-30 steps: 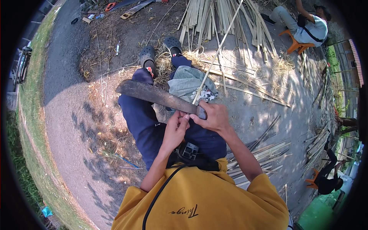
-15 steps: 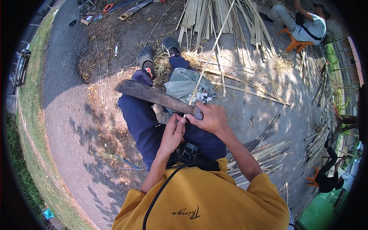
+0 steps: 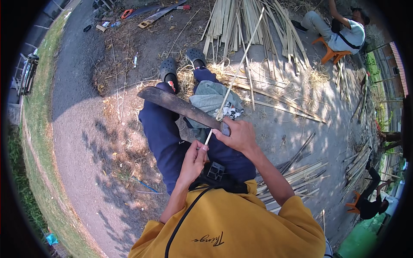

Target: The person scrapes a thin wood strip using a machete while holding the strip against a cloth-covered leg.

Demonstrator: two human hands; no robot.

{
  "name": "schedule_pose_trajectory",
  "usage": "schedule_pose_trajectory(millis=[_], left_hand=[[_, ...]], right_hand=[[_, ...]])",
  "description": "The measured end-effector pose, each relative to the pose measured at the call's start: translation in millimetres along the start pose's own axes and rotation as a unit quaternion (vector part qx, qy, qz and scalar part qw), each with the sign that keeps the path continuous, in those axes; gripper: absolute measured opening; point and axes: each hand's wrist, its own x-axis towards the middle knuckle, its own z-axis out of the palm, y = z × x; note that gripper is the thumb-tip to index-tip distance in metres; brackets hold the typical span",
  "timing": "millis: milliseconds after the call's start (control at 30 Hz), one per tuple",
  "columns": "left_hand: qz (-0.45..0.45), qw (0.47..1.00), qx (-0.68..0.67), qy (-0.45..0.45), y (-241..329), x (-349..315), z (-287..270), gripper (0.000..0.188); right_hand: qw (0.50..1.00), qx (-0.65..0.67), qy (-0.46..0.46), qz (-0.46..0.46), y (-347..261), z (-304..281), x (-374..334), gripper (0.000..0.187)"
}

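The left hand [image 3: 196, 154] is pinching a long, pale wooden strip [image 3: 236, 73], running beneath the dark metal machete [image 3: 180, 107] the right hand [image 3: 238, 136] is gripping; shaving seems underway, the next pull likely needing steadiness.

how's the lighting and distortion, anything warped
Head view: dappled sunlight mottles the ground at right, shadow darkens the upper road; head view: fisheye curves the grass strip, corners go black; head view: machete in the right hand, little blur.

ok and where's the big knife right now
In the head view, the big knife is mostly left of centre, its handle end in the right hand, its blade crossing over the left leg.
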Motion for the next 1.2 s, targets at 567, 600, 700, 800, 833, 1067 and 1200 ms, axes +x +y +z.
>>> schedule_pose_trajectory(millis=[567,600,700,800,833,1067,1200], left_hand=[[0.03,0.993,0.085,0.071,-3.7,-11.3,-0.6,0.016],[0.037,0.991,0.101,0.078,-3.8,-12.0,0.3,0.017],[0.03,0.988,0.121,0.087,-7.3,-25.3,-3.2,0.017],[0.064,0.98,0.168,0.089,-5.7,-24.8,-1.1,0.018],[0.063,0.98,0.168,0.089,-7.1,-24.1,-2.3,0.018],[0.103,0.963,0.237,0.083,11.1,-2.4,5.1,0.017],[0.111,0.962,0.239,0.076,19.2,7.4,10.1,0.016]], right_hand=[[1.0,-0.006,0.017,-0.004,-11.9,3.8,0.3,0.056],[1.0,-0.008,0.015,-0.006,-10.0,5.8,-0.3,0.056],[1.0,0.005,0.015,-0.001,-2.8,8.1,1.8,0.059],[1.0,0.023,0.013,0.015,-0.9,6.3,0.9,0.061],[0.999,0.026,0.008,0.025,-1.0,4.1,1.4,0.061],[0.999,0.041,0.031,0.005,5.1,2.0,-0.4,0.056],[0.999,0.035,0.006,0.018,7.2,0.1,-1.3,0.057]])
